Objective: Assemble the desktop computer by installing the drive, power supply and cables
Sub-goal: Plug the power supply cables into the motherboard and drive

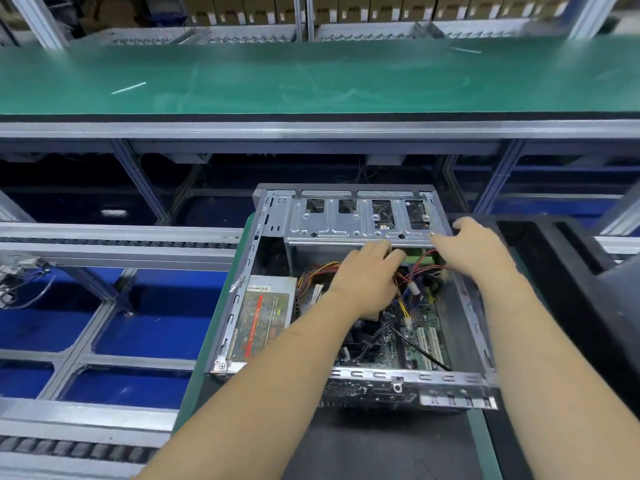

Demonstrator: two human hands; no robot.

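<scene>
Both hands in case (239, 299): L (367, 275) fingers hidden, R (474, 247) loose on drive cage (346, 220)

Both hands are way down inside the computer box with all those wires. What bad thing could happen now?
The left hand is down among the loose colored wires, so a finger might snag one and tug a plug loose. The right hand rests by the metal drive tray, whose thin edge might scrape skin. A wire might also get pinched under that tray.

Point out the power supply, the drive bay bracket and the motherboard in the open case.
power supply (264, 322): head view, on its labelled top face.
drive bay bracket (349, 223): head view, on its flat metal top plate.
motherboard (415, 344): head view, on the green board beside the white slots.
</scene>
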